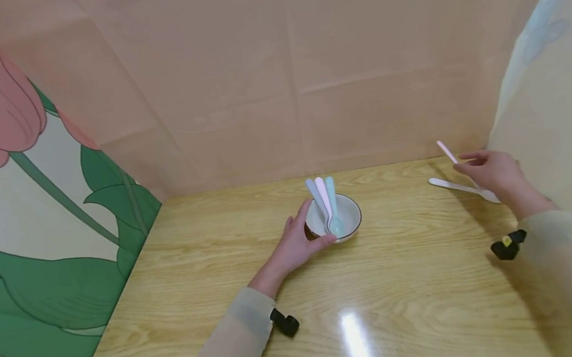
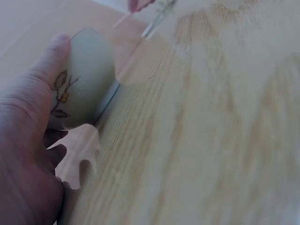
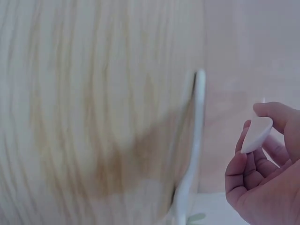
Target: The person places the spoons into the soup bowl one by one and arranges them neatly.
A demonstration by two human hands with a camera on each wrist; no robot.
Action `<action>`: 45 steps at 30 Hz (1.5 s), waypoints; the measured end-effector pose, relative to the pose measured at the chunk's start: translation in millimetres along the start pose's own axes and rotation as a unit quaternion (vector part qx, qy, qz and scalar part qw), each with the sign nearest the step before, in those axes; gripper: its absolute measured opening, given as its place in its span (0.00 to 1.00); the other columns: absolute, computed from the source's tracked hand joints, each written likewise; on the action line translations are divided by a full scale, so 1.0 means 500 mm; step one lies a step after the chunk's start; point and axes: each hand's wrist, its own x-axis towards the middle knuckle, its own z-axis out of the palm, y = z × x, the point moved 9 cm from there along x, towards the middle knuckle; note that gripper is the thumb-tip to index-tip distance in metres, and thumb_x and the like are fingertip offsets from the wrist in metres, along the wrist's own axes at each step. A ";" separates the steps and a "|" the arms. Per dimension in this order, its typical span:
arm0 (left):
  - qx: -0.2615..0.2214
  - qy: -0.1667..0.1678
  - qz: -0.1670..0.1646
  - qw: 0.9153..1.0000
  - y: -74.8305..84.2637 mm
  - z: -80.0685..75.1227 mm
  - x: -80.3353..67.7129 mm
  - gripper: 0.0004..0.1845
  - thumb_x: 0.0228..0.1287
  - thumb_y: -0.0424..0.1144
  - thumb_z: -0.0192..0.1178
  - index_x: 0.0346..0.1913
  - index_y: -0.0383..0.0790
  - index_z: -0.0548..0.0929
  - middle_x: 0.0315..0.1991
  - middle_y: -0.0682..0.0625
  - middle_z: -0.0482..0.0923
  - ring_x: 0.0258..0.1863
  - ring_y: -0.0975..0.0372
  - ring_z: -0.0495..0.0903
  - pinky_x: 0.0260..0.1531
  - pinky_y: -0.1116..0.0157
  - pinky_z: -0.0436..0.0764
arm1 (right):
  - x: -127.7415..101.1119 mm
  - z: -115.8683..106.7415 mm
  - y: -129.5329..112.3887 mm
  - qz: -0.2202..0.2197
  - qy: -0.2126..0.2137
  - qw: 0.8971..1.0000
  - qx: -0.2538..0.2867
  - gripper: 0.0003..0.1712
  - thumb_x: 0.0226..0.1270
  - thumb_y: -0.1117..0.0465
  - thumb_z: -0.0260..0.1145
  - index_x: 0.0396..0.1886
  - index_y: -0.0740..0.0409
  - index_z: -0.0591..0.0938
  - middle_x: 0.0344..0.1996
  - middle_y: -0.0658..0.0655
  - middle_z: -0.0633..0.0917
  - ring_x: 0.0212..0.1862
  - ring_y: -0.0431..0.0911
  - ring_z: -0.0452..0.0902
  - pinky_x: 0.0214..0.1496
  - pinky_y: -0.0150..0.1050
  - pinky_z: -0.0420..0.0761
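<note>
My left hand (image 1: pixel 296 245) grips the near-left side of a white bowl (image 1: pixel 351 213), with the thumb at its rim. Floral decoration marks the outside of the bowl (image 2: pixel 91 75) in the left wrist view. Three spoons lean in it, handles up: a grey-blue spoon (image 1: pixel 314 192), a pink spoon (image 1: pixel 320 186) and a teal spoon (image 1: pixel 331 192). At the right, my right hand (image 1: pixel 499 174) pinches another pink spoon (image 1: pixel 447 152) above the table. Its scoop (image 3: pixel 257 133) shows between thumb and fingers in the right wrist view. Below that hand lies a white spoon (image 1: pixel 454 186).
The wood-grain table (image 1: pixel 401 285) meets a peach-coloured backdrop (image 1: pixel 224 90) at the back. A tulip-patterned panel (image 1: pixel 58 231) borders the left side. Close beside the right hand stands a pale panel (image 1: pixel 552 135).
</note>
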 end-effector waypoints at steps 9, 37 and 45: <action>0.004 0.001 -0.002 1.000 -0.002 -0.006 -0.002 0.56 0.67 0.64 0.77 0.89 0.64 0.55 0.80 0.55 0.71 0.84 0.52 0.61 0.86 0.44 0.37 | -0.013 0.018 -0.040 0.033 -0.005 0.986 0.165 0.21 0.77 0.37 0.72 0.64 0.33 0.89 0.35 0.22 0.81 0.45 0.32 0.74 0.43 0.28 0.75; 0.010 0.006 -0.004 1.000 -0.005 -0.009 -0.003 0.57 0.67 0.65 0.77 0.90 0.63 0.54 0.81 0.54 0.69 0.85 0.53 0.60 0.86 0.44 0.37 | -0.058 0.146 -0.279 -0.041 -0.090 0.939 0.330 0.37 0.83 0.55 0.71 0.83 0.60 0.70 0.45 0.40 0.89 0.43 0.36 0.84 0.45 0.31 0.82; 0.004 0.005 -0.004 1.000 -0.003 -0.010 -0.005 0.55 0.67 0.64 0.77 0.89 0.64 0.55 0.81 0.55 0.69 0.86 0.49 0.57 0.85 0.43 0.37 | -0.068 0.187 -0.331 -0.069 -0.095 0.943 0.312 0.44 0.82 0.57 0.72 0.89 0.56 0.62 0.44 0.42 0.89 0.44 0.38 0.84 0.46 0.34 0.82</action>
